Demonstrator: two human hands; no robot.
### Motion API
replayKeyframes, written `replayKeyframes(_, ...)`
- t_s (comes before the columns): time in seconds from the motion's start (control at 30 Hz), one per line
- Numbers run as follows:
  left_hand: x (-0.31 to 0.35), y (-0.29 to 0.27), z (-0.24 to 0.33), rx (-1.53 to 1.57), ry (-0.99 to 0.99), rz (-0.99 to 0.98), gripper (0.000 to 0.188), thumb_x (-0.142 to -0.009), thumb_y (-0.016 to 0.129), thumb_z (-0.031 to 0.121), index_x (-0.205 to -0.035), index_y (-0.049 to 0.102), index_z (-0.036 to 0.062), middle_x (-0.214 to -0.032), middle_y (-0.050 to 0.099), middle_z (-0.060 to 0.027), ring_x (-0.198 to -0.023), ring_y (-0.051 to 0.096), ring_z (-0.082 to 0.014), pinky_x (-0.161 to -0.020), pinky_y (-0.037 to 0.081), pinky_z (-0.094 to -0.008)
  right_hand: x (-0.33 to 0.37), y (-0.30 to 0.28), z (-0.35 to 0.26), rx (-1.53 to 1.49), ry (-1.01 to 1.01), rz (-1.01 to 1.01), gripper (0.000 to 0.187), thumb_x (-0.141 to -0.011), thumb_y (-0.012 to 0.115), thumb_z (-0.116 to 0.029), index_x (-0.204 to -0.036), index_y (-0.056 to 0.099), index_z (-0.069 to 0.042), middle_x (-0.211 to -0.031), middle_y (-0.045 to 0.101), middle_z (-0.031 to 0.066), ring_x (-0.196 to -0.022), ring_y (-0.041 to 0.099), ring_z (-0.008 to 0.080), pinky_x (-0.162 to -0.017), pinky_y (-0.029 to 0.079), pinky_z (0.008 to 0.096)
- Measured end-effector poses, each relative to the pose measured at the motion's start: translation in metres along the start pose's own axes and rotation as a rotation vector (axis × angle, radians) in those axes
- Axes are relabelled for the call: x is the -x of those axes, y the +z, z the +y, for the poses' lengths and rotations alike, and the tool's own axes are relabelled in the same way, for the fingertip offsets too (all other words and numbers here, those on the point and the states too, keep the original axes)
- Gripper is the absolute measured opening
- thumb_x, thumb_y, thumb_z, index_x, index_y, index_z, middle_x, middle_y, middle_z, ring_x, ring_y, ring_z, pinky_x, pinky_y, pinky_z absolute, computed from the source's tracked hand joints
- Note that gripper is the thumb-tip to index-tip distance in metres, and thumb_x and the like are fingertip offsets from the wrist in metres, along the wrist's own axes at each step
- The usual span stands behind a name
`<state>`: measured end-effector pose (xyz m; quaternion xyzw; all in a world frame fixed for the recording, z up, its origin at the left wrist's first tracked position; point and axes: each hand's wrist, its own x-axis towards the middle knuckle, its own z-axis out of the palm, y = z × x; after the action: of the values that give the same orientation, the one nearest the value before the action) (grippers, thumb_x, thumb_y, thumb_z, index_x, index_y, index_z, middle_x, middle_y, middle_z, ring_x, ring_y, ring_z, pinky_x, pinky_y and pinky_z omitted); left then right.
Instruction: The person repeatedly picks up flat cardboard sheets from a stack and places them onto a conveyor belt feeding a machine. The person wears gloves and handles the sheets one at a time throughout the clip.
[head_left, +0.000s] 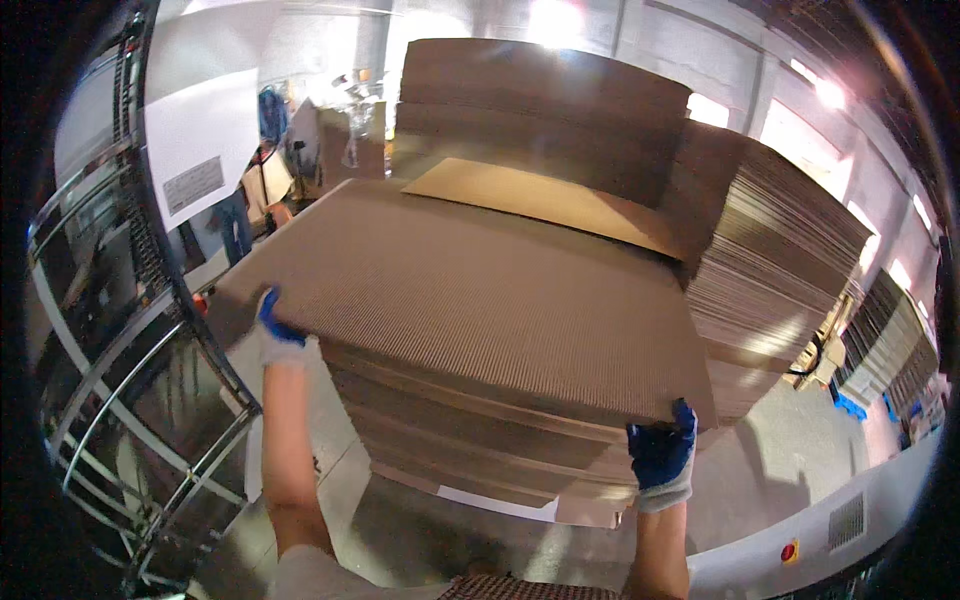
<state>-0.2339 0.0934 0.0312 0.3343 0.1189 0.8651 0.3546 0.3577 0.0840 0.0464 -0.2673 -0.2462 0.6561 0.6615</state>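
A wide brown corrugated cardboard sheet (480,300), its ridged face up, lies over a tall stack of cardboard (470,420) in front of me. My left hand (280,332), in a white glove with blue coating, grips the sheet at its near left corner, thumb up along the edge. At the near right corner my right hand (662,455), gloved alike, is closed on the front edge. The fingers under the sheet are hidden on both sides. A smoother, lighter tan sheet (540,200) rests along the far edge.
Taller cardboard stacks (540,120) rise behind, with another stack (770,250) on the right. A metal machine frame (150,400) with curved rails stands close on the left. At lower right is a grey machine panel (815,525) with a red knob (790,551). A person's legs (235,228) show far left.
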Motion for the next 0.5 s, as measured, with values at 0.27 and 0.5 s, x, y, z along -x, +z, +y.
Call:
replayKeyframes(0.27, 0.222, 0.01, 0.06, -0.073, -0.016, 0.343, 0.047, -0.098, 0.039, 0.03, -0.135, 0.043, 0.0009, -0.136, 0.048, -0.0153, -0.12, 0.048, -0.0322, -0.102, 0.039, -0.0462, 0.149, -0.06, -0.018, -0.013, 0.029, 0.123, 0.031, -0.084, 0.061, -0.031, -0.108, 0.061, -0.011, -0.105, 0.066, 0.0074, -0.077, 0.066, 0.0233, -0.053, 0.054, 0.0322)
replayKeyframes(0.5, 0.366, 0.094, 0.018, -0.243, -0.335, 0.288, 0.047, -0.098, 0.041, 0.03, -0.134, 0.043, 0.0004, -0.134, 0.049, -0.0165, -0.117, 0.051, -0.0318, -0.1, 0.041, -0.046, 0.361, -0.161, -0.052, -0.262, -0.127, 0.242, 0.031, -0.086, 0.062, -0.021, -0.114, 0.06, -0.007, -0.109, 0.064, 0.0102, -0.101, 0.062, 0.0248, -0.086, 0.052, 0.0385)
